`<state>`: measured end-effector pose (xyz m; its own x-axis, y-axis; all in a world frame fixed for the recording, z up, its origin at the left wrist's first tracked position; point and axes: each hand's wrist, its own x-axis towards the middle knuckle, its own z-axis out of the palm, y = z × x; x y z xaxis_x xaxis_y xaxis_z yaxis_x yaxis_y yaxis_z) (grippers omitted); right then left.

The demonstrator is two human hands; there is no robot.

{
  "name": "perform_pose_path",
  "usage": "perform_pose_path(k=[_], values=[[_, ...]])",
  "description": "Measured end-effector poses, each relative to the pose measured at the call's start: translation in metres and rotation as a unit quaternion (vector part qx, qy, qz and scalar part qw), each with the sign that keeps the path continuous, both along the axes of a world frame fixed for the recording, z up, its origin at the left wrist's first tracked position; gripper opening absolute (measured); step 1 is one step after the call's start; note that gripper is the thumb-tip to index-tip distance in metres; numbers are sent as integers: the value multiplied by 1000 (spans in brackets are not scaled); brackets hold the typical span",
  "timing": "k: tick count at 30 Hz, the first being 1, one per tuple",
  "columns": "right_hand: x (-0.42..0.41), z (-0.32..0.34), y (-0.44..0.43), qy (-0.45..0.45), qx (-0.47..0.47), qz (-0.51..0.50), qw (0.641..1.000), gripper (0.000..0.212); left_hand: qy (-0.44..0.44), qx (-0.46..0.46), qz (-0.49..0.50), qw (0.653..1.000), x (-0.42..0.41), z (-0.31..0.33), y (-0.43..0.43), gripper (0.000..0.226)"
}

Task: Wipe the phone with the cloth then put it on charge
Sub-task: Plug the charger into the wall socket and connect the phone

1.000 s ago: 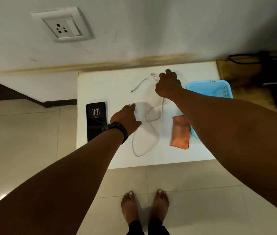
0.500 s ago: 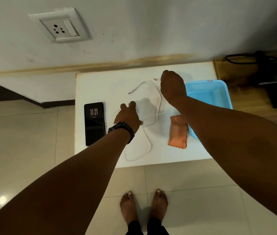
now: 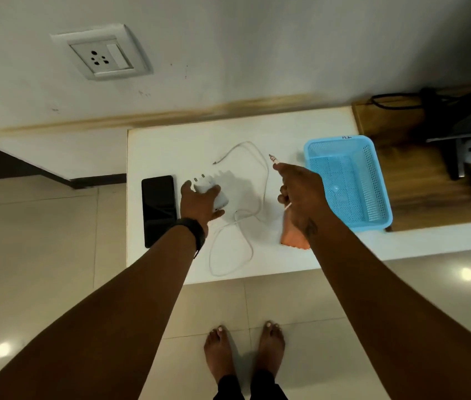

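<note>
Head view | left hand grips charger | right hand pinches cable

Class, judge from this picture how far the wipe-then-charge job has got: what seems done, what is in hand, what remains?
Seemingly done: wiping, since the cloth lies set down and the phone rests on the table. In hand: the left hand holds the charger plug, and the right hand holds one cable end. Left: join cable and plug, connect the phone, and use the wall socket.
</note>
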<state>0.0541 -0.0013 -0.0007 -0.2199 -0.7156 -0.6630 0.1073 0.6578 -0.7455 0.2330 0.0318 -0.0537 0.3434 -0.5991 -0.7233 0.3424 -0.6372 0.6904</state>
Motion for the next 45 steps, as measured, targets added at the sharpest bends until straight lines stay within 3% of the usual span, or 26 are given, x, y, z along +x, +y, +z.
perform_pose_path(k=[2, 6, 8, 12, 18, 23, 45], values=[[6, 6, 20, -6, -25, 8, 1000, 4, 92, -3, 50, 994, 10, 4, -2, 32], [24, 11, 49, 74, -103, 63, 990, 13, 239, -20, 138, 961, 21, 16, -2, 9], [35, 11, 61, 136, -141, 107, 975, 17, 269, -27, 144, 952, 21, 23, -2, 10], [55, 13, 75, 144, -152, 140, 968, 19, 309, -18, 166, 936, 21, 33, 0, 11], [75, 16, 83, 155, -148, 145, 966, 21, 281, 0, 158, 947, 17, 31, -7, 28], [87, 23, 87, 165, -135, 139, 967, 21, 317, 6, 223, 922, 12, 40, -3, 26], [96, 26, 81, 228, -173, 162, 944, 24, 185, -25, 150, 971, 7, 38, -9, 28]])
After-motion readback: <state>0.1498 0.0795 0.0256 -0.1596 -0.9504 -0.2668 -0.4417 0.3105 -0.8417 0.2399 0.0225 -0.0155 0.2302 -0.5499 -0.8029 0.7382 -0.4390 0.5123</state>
